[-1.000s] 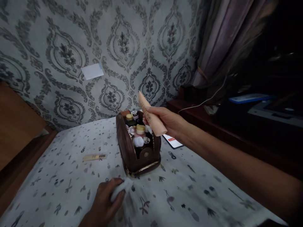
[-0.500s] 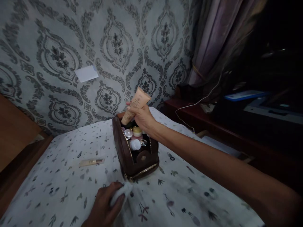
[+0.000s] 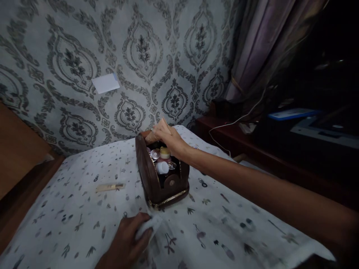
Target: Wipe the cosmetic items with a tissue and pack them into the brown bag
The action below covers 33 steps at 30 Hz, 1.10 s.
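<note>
A brown zip bag [image 3: 146,175] stands unzipped on the patterned white cloth, with several jars inside, among them a white-capped one [image 3: 162,167] and a gold-lidded one [image 3: 165,152]. At the bag's far end my right hand [image 3: 175,142] grips a beige tube [image 3: 153,137], its lower part inside the opening. My left hand [image 3: 134,233] is closed around a crumpled white wipe or tissue [image 3: 148,225] in front of the bag. To the left of the bag lies a slim beige tube with a gold band [image 3: 110,187].
Behind the cloth [image 3: 75,209] rises a patterned wall with a white card [image 3: 106,83] on it. At right are a dark red ledge [image 3: 228,133], a white cable [image 3: 244,121] and a curtain. A wooden panel [image 3: 21,149] stands at left.
My right hand has lowered the beige tube and tilted it flatter into the far end of the bag. My left hand still holds the white wipe. The view has shifted slightly.
</note>
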Motion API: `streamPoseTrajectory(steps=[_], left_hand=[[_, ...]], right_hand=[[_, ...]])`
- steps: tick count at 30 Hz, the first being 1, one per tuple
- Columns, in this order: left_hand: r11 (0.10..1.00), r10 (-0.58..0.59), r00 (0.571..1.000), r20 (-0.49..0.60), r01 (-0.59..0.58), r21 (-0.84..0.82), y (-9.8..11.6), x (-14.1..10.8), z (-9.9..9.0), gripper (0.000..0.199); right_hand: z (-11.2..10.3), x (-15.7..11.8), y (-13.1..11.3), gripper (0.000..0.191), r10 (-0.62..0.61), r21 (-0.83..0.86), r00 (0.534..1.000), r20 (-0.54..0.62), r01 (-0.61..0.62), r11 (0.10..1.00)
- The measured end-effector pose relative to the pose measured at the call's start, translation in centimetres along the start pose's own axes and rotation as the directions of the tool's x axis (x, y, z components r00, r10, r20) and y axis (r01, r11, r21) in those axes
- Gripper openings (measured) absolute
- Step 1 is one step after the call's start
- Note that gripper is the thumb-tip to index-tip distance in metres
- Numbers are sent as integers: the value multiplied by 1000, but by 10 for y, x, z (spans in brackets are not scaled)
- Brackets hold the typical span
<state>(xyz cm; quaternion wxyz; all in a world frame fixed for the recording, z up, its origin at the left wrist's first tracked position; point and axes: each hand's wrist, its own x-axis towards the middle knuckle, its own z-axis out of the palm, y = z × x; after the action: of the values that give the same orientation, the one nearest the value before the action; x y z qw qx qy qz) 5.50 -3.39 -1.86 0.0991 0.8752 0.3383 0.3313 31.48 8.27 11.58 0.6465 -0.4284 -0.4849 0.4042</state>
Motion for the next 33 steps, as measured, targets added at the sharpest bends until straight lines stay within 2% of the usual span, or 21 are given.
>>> streamPoseTrajectory(steps=[2,4,7,9,14,17,20,26,30,33], left_hand=[[999,45,999,16,-45,2,2,2,-1,33],[998,63,997,36,-63,4,3,3,-2,31],[999,49,997,58,-49,1,2,1,-2,30],[999,42,997,64,-42,0,1,-1,-2,30],[999,46,998,36,-47,23,-2,-6,-2,30],[998,60,998,36,-61,27,-4,-9,0,30],[997,74,997,35,-75,28,-6,-10,2,30],[996,90,996,17,-90,21,-5,-7,2,30],[996,84,996,16,-84,23,-4,-5,1,31],[996,90,996,12,-90,21,-4,-4,1,31]], right_hand=[[-9,-11,-4,25,5,-187,995,103,14,982],[-15,-16,-7,29,1,-385,984,180,69,920],[-20,-14,-13,29,3,-662,962,274,186,726],[-21,-12,-19,34,42,-750,931,361,264,607],[-24,-10,-39,70,185,-803,823,537,430,414],[-26,-11,-45,72,258,-808,779,572,482,338],[-28,-11,-42,69,260,-810,772,580,516,277],[-31,-11,-27,66,226,-783,750,621,582,219],[-31,-10,-24,64,166,-733,720,674,625,270],[-34,-8,-25,61,92,-714,720,688,647,267]])
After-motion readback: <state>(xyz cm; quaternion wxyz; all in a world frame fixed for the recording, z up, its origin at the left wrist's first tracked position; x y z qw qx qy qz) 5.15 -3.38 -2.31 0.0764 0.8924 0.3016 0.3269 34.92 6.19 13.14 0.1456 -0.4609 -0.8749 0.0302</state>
